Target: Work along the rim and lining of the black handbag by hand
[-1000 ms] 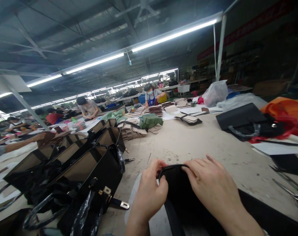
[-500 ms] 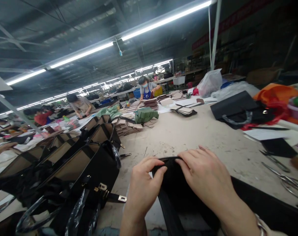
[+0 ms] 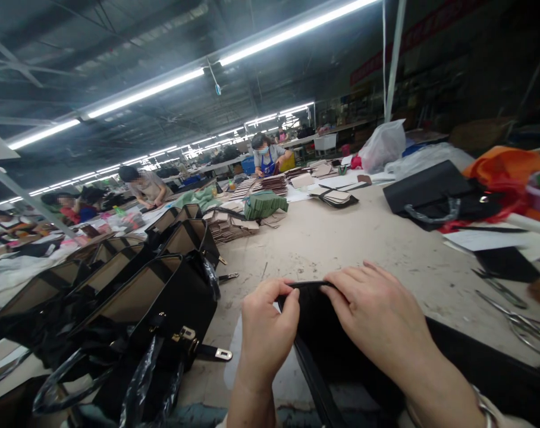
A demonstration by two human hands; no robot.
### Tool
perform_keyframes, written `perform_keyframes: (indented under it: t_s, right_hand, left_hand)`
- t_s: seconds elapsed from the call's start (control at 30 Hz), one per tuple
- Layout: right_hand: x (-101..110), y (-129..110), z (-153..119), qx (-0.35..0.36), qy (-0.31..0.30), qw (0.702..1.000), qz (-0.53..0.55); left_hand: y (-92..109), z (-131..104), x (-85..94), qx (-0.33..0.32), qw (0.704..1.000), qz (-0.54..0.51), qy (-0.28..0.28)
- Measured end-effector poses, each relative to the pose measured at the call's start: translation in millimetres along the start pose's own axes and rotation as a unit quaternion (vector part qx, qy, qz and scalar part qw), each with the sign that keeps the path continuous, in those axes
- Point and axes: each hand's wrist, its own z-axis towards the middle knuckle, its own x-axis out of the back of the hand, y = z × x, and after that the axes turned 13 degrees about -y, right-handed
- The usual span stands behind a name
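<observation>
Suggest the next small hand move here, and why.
I'd probably slide the left hand down along the edge of the black piece, pinching it, while the right hand anchors the top: both hands grip that top edge close together, and the edge below the left hand runs on unheld.

At five o'clock the black piece (image 3: 321, 333) is looking matt, smooth and leather-like; at eight, black bags (image 3: 176, 303) are showing a soft sheen, their handles (image 3: 138, 380) shining under glossy clear plastic. A metal clasp plate (image 3: 223, 354) is gleaming at seven, polished metal scissors (image 3: 516, 321) are glinting at four, and the tabletop (image 3: 377, 238) is appearing dull and scuffed.
</observation>
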Motion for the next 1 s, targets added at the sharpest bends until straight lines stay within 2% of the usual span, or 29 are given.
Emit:
perform_keyframes:
  t_s: [0.17, 0.33, 0.53, 0.77, 0.87, 1.0]
  right_hand:
    - [0.6, -0.5, 0.4, 0.005, -0.003, 1.000, -0.001]
    - [2.1, -5.8, 0.8, 0.040, 0.001, 0.999, 0.016]
    - [2.0, -11.3, 1.6, 0.039, -0.002, 0.999, 0.026]
    - [0.4, -20.7, 3.3, 0.034, -0.001, 0.999, 0.019]
    - [-0.9, -23.6, 3.7, 0.023, 0.005, 1.000, 0.020]
    - [-3.2, -25.6, 4.2, 0.008, 0.013, 1.000, 0.028]
  left_hand:
    - [-0.2, -0.5, -2.9, 0.007, 1.000, -0.006, 0.010]
    - [-1.3, -1.2, -2.7, 0.005, 1.000, 0.001, 0.004]
    - [-2.0, -2.5, -0.9, -0.018, 1.000, 0.016, 0.003]
    - [-3.4, -2.4, 1.3, -0.012, 1.000, 0.015, 0.002]
    - [-4.8, -3.4, 3.5, -0.008, 1.000, -0.020, -0.016]
    - [-9.9, -8.2, 9.4, 0.016, 0.990, -0.131, -0.050]
